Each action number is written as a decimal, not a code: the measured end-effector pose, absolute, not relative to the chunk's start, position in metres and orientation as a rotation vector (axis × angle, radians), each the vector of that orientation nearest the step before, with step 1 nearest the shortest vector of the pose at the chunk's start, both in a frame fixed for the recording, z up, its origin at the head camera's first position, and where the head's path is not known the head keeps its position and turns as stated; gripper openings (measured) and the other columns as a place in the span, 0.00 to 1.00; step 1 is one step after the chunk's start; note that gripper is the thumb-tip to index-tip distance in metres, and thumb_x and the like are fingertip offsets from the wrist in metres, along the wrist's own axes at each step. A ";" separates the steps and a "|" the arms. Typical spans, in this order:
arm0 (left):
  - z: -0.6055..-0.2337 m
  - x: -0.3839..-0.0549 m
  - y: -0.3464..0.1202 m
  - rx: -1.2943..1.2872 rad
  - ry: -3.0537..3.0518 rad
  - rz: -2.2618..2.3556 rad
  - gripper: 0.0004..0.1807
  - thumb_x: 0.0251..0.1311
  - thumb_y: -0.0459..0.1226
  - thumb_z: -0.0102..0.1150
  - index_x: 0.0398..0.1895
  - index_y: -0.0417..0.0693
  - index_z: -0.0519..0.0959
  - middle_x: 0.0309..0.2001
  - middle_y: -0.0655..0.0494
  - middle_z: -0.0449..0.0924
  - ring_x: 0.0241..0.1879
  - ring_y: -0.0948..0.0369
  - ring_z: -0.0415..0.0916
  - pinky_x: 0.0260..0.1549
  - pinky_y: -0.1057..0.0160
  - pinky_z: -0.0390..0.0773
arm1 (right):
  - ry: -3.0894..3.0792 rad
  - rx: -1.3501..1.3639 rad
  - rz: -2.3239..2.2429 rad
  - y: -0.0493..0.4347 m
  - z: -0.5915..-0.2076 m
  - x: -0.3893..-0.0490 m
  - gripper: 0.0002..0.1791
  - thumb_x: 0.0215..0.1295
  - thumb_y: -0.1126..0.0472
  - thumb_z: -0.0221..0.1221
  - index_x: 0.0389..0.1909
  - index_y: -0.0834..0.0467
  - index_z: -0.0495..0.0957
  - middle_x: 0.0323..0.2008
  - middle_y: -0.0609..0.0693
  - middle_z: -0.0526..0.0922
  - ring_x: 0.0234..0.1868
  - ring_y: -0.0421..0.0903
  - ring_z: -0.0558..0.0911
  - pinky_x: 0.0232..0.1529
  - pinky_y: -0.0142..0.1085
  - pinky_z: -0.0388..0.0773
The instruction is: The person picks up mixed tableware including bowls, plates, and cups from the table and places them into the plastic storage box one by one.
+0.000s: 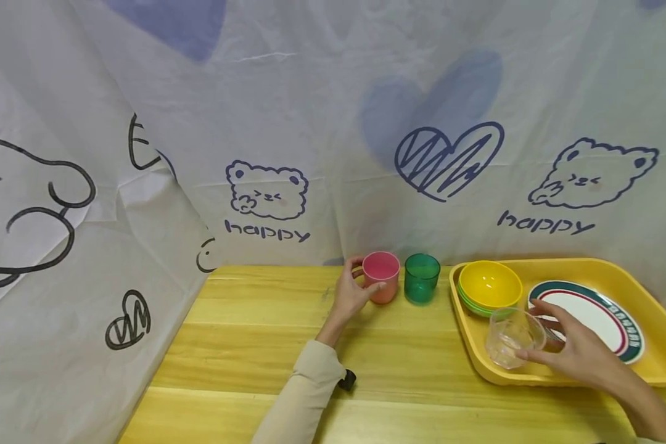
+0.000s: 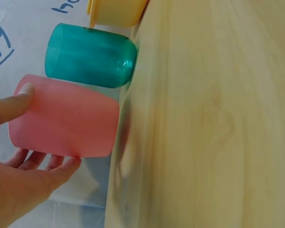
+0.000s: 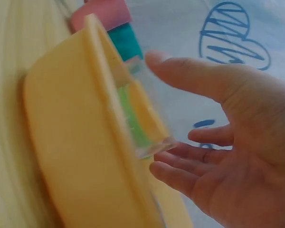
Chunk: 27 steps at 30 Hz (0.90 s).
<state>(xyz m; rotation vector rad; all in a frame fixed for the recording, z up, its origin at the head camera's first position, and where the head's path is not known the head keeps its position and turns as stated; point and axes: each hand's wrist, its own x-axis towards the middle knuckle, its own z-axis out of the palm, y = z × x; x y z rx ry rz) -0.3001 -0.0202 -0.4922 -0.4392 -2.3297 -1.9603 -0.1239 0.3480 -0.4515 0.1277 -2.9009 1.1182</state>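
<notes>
A pink cup [image 1: 381, 280] stands upright near the back edge of the wooden table, and my left hand [image 1: 352, 293] grips it, thumb on one side and fingers on the other. Just to its right is a green see-through cup [image 1: 421, 280]. My right hand [image 1: 574, 348] holds a clear cup [image 1: 507, 342] between thumb and fingertips, over the front left part of a yellow tray [image 1: 480, 364]. In the right wrist view, the tray wall hides the lower part of this cup.
Inside the tray, a yellow bowl [image 1: 491, 283] is stacked on a green bowl [image 1: 472, 305] at the back left. A white plate [image 1: 583, 314] with a green rim lies beside them. Behind the table hangs a printed cloth [image 1: 333, 123].
</notes>
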 end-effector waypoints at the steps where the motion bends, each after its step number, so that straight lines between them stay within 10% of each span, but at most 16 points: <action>1: -0.491 -0.299 -0.022 -0.442 -2.327 -1.964 0.37 0.56 0.30 0.76 0.66 0.38 0.67 0.64 0.41 0.72 0.63 0.45 0.73 0.60 0.50 0.79 | -2.887 0.125 1.131 0.348 -0.449 -0.124 0.55 0.54 0.52 0.78 0.73 0.72 0.56 0.66 0.73 0.67 0.62 0.76 0.71 0.52 0.37 0.83; 9: -0.480 -0.291 -0.034 -0.480 -2.350 -1.937 0.37 0.58 0.34 0.75 0.67 0.41 0.67 0.65 0.43 0.72 0.63 0.46 0.73 0.60 0.48 0.79 | -2.726 0.137 1.147 0.337 -0.426 -0.124 0.52 0.60 0.53 0.75 0.76 0.69 0.55 0.66 0.72 0.69 0.62 0.73 0.71 0.47 0.07 0.64; 27: -0.450 -0.263 -0.048 -0.779 -2.301 -2.010 0.35 0.62 0.32 0.71 0.70 0.42 0.66 0.67 0.44 0.71 0.65 0.46 0.72 0.60 0.50 0.79 | -2.526 0.284 1.305 0.280 -0.418 -0.156 0.47 0.61 0.57 0.74 0.78 0.56 0.60 0.69 0.61 0.72 0.66 0.61 0.72 0.55 0.14 0.69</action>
